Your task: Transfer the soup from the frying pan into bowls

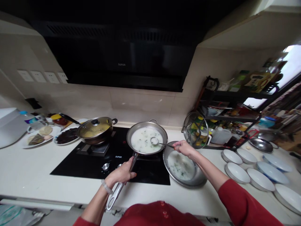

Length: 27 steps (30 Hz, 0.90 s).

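Head view: ladling looks under way and unfinished, with milky soup (142,139) in the pan (163,131) and in the basin (199,178) at its four o'clock. The left hand (122,171) has fingers closed round the pan's handle (118,188), pan at one o'clock; the right hand's (185,147) grip the ladle (166,145), its scoop at nine o'clock

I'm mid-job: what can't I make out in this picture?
In the head view:
The bottom of the pan: covered by cloudy white liquid.
Part of the rim of the basin: behind the right hand and arm.
Handle end of the ladle: hidden in the right hand.
Right-hand knob: mostly behind the left hand.
Nearest white bowl: cut off by the right edge.
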Available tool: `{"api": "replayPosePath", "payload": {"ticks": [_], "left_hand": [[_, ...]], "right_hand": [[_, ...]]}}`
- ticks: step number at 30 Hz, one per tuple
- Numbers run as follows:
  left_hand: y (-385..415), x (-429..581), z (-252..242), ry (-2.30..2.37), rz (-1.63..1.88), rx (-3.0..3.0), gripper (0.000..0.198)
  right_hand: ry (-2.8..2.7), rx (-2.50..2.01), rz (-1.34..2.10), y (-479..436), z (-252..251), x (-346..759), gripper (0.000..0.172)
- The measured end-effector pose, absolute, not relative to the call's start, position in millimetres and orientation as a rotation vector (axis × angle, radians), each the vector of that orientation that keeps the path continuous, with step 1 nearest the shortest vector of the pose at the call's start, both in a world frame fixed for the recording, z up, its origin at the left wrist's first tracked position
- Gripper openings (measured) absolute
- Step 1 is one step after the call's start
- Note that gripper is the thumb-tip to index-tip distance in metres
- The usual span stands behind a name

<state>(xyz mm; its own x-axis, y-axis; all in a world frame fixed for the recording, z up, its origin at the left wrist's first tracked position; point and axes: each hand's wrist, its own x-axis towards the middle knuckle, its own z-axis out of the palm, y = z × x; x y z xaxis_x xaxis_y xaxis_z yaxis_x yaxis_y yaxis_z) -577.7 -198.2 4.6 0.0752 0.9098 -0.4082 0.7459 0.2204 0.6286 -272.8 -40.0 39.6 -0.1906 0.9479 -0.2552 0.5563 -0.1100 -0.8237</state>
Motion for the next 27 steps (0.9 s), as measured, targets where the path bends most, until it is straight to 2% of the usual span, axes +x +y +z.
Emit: {"api": "replayPosePath", "payload": {"ticks": [9,14,17,20,24,27], "left_hand": [[-197,-581,-2,1.713,0.288,1.595,0.088],[-197,-582,-5,1.695,0.278,1.549,0.089],[-199,-581,-2,1.673,0.270,1.505,0.089],[-199,-580,-1,1.673,0.282,1.498,0.088],[-197,-580,-3,1.673,0.274,1.481,0.091],[-197,-581,-4,1.668,0.272,1.486,0.091]], "right_hand": [[-1.584,-1.671,1.283,-67,61,-215,0.033],[-1.614,-1.757,1.168,-87,46,-165,0.037],[-1.773,-1.848,0.919,-100,22,-142,0.034],[-2.042,-2.022,0.481,-121,-5,-134,0.034],[-2.419,-2.177,-0.077,-153,-29,-137,0.048],[-2.520,-2.163,-0.263,-165,-36,-138,0.056]]}}
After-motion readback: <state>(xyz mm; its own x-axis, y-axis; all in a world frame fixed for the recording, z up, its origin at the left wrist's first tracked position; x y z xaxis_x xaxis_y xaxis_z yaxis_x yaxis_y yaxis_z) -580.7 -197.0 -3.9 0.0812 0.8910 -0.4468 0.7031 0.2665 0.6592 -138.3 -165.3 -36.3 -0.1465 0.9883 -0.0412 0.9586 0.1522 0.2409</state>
